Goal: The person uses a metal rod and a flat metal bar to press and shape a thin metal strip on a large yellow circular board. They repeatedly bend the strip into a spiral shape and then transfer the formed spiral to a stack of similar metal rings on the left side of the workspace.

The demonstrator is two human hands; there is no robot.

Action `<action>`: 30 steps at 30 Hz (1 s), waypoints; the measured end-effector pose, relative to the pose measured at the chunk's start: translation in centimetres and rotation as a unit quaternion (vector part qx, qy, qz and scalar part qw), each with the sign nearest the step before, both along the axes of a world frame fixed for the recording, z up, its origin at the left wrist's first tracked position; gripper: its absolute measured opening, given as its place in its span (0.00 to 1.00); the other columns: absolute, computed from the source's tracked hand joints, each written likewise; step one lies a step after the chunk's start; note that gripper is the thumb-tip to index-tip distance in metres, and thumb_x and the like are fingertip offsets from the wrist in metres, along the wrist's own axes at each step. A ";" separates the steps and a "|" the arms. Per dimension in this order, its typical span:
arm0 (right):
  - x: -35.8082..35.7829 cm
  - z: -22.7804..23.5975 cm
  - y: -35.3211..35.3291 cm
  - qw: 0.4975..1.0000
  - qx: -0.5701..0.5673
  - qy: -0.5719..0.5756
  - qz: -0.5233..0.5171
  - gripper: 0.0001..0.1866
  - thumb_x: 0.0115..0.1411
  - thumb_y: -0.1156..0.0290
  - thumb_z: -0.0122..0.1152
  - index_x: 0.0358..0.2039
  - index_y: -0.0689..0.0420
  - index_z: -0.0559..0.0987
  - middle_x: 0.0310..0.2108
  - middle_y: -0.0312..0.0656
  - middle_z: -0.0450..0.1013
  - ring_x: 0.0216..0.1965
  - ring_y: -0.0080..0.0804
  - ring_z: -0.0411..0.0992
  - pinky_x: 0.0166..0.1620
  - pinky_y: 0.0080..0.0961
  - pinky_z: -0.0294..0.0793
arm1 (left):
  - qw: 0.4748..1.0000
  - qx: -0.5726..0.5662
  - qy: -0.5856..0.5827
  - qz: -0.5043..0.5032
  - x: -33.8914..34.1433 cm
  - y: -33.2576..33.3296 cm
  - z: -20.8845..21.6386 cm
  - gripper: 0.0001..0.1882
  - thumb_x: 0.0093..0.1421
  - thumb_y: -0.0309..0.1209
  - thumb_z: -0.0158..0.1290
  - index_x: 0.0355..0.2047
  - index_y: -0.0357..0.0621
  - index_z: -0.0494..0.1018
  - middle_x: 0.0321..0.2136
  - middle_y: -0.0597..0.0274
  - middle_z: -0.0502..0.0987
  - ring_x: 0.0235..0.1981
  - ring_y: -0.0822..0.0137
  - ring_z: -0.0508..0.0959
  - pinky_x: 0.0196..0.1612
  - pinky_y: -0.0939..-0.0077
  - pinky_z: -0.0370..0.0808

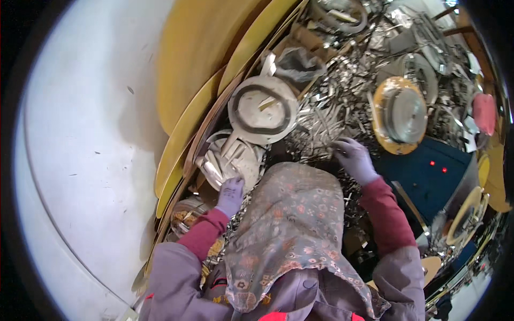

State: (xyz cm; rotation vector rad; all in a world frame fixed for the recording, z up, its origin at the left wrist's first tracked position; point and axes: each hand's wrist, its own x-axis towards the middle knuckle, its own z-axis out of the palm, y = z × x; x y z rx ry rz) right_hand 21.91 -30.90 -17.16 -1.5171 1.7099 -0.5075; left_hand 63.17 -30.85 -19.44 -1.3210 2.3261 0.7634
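Note:
My left hand (232, 196), in a lavender glove, is at the near edge of a pale round container (256, 155) that holds light flat pieces (222, 165). Its fingers look closed, and whatever they grip is hidden. My right hand (355, 160), gloved alike, reaches over the near side of a heap of shiny metal strips (324, 120). Its fingers are bent and apart, with nothing visible in them. Beyond my left hand stands a round pale stand (263, 136) with a dark ring and a small yellowish piece (266, 103) on top.
Large yellow discs (184, 123) lean along the left, beside a white surface (80, 160). At right, a grey coil on a yellow disc (400, 116) stands by a blue box (423, 174) with red lights. A patterned cloth (292, 214) covers my lap. A pink object (484, 114) lies far right.

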 end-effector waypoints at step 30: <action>16.2 -26.3 -16.6 0.981 -0.001 0.142 0.131 0.20 0.44 0.55 0.65 0.36 0.53 0.77 0.33 0.46 0.74 0.39 0.44 0.73 0.43 0.37 0.72 | 0.982 -0.122 0.117 -0.089 -4.3 -13.3 -23.8 0.42 0.50 0.43 0.56 0.60 0.34 0.53 0.63 0.44 0.48 0.62 0.48 0.53 0.60 0.57 0.55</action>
